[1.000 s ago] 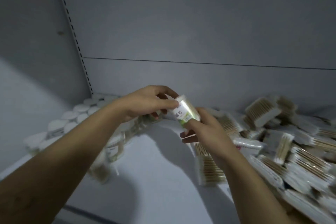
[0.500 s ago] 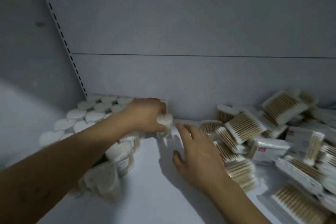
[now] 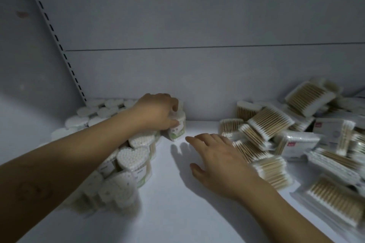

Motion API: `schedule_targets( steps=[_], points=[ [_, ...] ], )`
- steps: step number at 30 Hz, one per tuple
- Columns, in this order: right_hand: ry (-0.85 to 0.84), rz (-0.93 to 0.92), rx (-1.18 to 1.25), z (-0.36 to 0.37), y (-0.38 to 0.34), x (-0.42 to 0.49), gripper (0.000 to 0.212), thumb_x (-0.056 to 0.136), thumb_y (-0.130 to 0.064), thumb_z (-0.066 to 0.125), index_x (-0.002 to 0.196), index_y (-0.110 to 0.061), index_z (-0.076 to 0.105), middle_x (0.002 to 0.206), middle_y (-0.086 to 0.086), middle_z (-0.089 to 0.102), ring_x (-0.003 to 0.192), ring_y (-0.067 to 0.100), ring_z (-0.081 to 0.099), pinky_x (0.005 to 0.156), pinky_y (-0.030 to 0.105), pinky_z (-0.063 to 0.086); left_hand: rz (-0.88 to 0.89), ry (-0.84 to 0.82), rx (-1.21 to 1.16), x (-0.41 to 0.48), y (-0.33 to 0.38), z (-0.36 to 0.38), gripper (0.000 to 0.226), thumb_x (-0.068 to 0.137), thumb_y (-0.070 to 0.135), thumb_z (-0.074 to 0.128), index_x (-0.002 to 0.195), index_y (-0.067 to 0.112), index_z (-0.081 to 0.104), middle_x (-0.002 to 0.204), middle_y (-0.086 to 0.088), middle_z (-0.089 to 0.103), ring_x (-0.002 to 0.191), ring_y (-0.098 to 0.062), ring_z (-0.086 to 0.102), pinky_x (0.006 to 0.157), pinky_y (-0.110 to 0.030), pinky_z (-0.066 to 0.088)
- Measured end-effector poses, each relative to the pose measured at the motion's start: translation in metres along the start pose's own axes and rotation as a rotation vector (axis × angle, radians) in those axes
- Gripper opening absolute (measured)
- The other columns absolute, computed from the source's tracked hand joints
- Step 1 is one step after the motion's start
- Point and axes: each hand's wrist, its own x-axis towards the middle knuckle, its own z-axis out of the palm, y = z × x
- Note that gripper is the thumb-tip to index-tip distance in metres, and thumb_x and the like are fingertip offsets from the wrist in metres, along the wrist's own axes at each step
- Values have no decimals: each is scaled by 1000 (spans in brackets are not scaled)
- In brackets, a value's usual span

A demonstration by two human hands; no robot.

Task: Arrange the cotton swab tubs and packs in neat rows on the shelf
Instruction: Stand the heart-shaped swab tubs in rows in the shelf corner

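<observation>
Head view of the shelf (image 3: 177,213), taken during the row-building step. The landmark is the block of heart-shaped tubs (image 3: 136,156), which stands upright, lids up and packed side to side, filling the shelf's left end from the front edge to the back wall (image 3: 197,85).

The left hand (image 3: 156,111) reaches over this block. Its fingers and thumb curl over the top of one cotton swab tub (image 3: 176,130) and grip it from above. That tub stands at the block's far right corner, touching or just beside the outermost tubs and close to the back wall. The hold from above probably lets the tub be pressed down and nudged flush with its neighbours; whether it rests fully on the shelf cannot be told.

The right hand (image 3: 217,162) is empty, its fingers straight and spread, palm down over the bare shelf just right of the block. Its shadow falls on the shelf beneath it, which suggests it hovers rather than rests. It sits between the block and the supply, likely ready to steady the tub or fetch another item.

The heap of flat swab packs (image 3: 276,134) lies well to the right of the block, tilted and overlapping in no order, so most sorting appears yet to be done. A slotted upright (image 3: 59,45) rises behind the block's left rear corner.
</observation>
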Motion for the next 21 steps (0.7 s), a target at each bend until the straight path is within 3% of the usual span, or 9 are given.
schedule_targets(
  steps=[10, 16, 21],
  points=[
    [-18, 30, 52, -5, 11, 1, 63, 92, -41, 51, 149, -27, 28, 142, -4, 40, 129, 19, 38, 108, 32, 27, -60, -49, -69, 13, 0, 1, 44, 84, 56, 59, 116, 26, 53, 105, 6, 49, 89, -14, 45, 80, -31, 33],
    [24, 28, 48, -10, 20, 1, 62, 92, -43, 49, 148, -28, 29, 142, -7, 39, 129, 14, 37, 108, 27, 27, -53, -108, -8, 8, 4, -4, 58, 81, 60, 63, 126, 26, 51, 122, 3, 51, 108, -20, 52, 89, -34, 32],
    [120, 33, 78, -27, 26, -4, 53, 90, -39, 53, 141, -27, 43, 135, -5, 49, 123, 17, 46, 103, 29, 34, -82, -246, 79, -4, 16, -19, 76, 78, 59, 66, 142, 27, 39, 136, 1, 46, 120, -22, 47, 101, -41, 31]
  ],
)
